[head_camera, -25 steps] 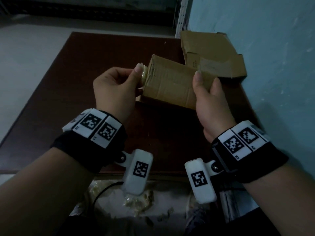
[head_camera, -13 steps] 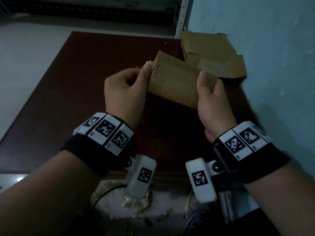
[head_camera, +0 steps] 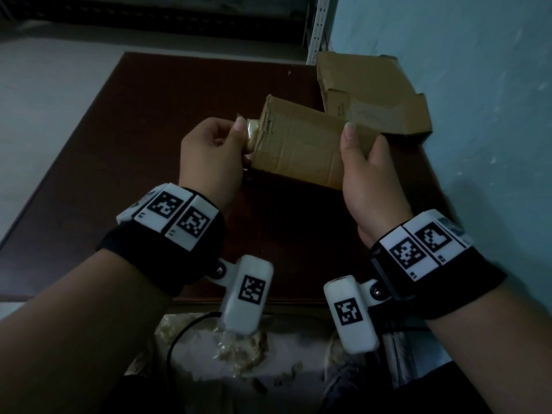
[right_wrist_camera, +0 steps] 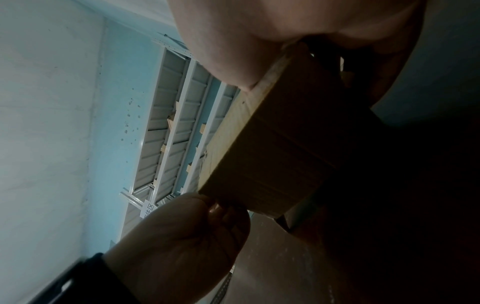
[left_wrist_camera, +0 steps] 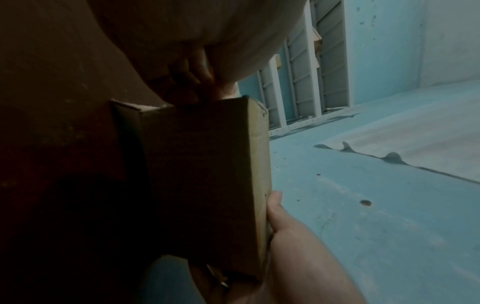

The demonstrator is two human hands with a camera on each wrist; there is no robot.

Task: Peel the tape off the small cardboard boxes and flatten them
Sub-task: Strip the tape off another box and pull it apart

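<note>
I hold a small brown cardboard box in the air above the dark brown table. My right hand grips its right end, thumb on top. My left hand pinches a strip of yellowish clear tape at the box's left end, between thumb and curled fingers. In the left wrist view the box fills the middle, with my right thumb on its edge. The right wrist view shows the box from below, with my left hand at its far end.
Opened, flattened cardboard lies at the table's back right, against the pale blue wall. A white metal shelf post stands behind it. Crumpled tape scraps and a black cable lie on the floor below the table's near edge.
My left hand slid in along the box's left end half a second ago, then drew back left; a strip of tape now shows between its thumb and the box. The right hand kept its grip.
</note>
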